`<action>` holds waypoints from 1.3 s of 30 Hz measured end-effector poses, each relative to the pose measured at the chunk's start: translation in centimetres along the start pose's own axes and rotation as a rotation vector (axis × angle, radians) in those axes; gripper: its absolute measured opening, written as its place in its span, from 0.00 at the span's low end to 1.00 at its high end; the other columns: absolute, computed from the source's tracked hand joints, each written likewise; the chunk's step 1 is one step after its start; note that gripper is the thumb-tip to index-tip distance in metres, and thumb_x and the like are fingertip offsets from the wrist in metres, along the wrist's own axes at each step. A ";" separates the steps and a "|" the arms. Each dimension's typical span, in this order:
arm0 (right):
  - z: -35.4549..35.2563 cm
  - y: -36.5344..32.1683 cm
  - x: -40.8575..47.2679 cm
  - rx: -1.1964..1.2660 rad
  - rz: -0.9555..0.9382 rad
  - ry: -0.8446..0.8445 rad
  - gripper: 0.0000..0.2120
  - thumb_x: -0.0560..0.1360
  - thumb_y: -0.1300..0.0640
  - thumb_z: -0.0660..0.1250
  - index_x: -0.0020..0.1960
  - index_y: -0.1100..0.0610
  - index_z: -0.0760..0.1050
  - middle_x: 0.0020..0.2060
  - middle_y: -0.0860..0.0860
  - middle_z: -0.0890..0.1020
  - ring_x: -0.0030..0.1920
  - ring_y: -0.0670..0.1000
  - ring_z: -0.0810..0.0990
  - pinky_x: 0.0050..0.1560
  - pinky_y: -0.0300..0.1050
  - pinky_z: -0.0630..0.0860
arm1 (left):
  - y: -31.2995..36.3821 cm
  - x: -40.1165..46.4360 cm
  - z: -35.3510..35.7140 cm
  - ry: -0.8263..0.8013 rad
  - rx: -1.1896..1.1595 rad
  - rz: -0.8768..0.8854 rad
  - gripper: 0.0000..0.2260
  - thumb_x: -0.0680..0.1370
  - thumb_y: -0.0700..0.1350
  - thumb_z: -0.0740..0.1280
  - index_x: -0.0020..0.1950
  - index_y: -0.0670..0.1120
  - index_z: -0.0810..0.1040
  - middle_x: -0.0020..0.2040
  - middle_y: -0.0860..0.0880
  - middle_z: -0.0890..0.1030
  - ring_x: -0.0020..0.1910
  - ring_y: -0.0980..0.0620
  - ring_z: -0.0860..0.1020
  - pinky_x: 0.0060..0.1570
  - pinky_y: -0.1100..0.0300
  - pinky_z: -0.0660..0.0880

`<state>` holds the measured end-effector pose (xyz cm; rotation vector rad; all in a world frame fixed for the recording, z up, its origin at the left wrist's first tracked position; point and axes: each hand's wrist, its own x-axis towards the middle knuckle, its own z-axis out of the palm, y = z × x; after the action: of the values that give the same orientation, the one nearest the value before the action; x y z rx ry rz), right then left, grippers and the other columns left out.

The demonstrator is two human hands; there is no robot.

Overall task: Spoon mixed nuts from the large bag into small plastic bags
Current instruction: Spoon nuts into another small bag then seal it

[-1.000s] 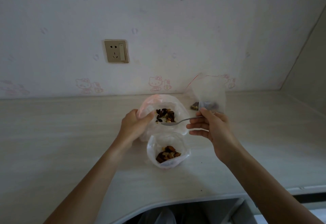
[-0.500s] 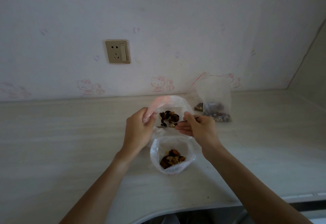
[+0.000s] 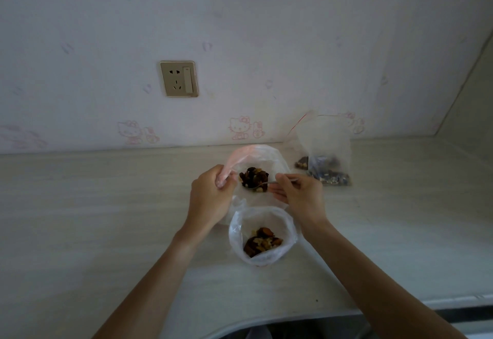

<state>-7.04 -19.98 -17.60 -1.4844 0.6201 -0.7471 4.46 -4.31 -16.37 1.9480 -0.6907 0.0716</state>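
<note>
The large clear bag (image 3: 266, 155) with a pink rim stands open on the counter, dark mixed nuts (image 3: 253, 177) showing inside. My left hand (image 3: 209, 197) grips its left rim. My right hand (image 3: 300, 191) holds a metal spoon (image 3: 262, 185) whose bowl is down among the nuts in that bag. Just in front stands a small plastic bag (image 3: 262, 240), open, with a small heap of nuts at its bottom.
A zip bag (image 3: 324, 149) with a red seal line stands at the back right, nuts in its bottom. A wall socket (image 3: 178, 79) is on the wall behind. The pale counter (image 3: 93, 218) spreads to both sides; its front edge curves near me.
My right hand has moved left toward the large bag, carrying the spoon deeper into the nuts. My left hand has shifted its hold higher on the pink rim. The camera has tilted slightly.
</note>
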 end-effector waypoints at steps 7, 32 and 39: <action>1.0 -0.3 0.3 -0.059 0.009 0.001 0.07 0.80 0.57 0.72 0.44 0.51 0.84 0.39 0.49 0.89 0.43 0.47 0.88 0.48 0.49 0.85 | -0.2 0.1 -0.1 -0.012 -0.029 -0.028 0.11 0.83 0.49 0.68 0.49 0.42 0.83 0.42 0.43 0.85 0.43 0.44 0.83 0.46 0.47 0.79; -3.0 -2.6 -0.6 0.162 0.222 0.003 0.08 0.81 0.58 0.69 0.55 0.62 0.82 0.45 0.57 0.89 0.47 0.53 0.89 0.51 0.51 0.84 | -0.9 0.4 -1.3 -0.005 -0.042 0.008 0.13 0.77 0.59 0.73 0.58 0.56 0.80 0.48 0.60 0.83 0.46 0.65 0.80 0.41 0.72 0.73; -5.0 -5.3 -2.5 0.165 0.151 -0.073 0.10 0.82 0.57 0.68 0.55 0.63 0.82 0.45 0.58 0.89 0.49 0.55 0.89 0.50 0.51 0.84 | -1.0 -1.3 -3.0 0.153 0.008 0.013 0.22 0.74 0.57 0.77 0.63 0.50 0.78 0.57 0.55 0.80 0.52 0.63 0.78 0.48 0.74 0.71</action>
<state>-12.84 -20.98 -12.55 -1.2927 0.5937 -0.6099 4.63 -0.88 -16.16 1.9233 -0.6030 0.2292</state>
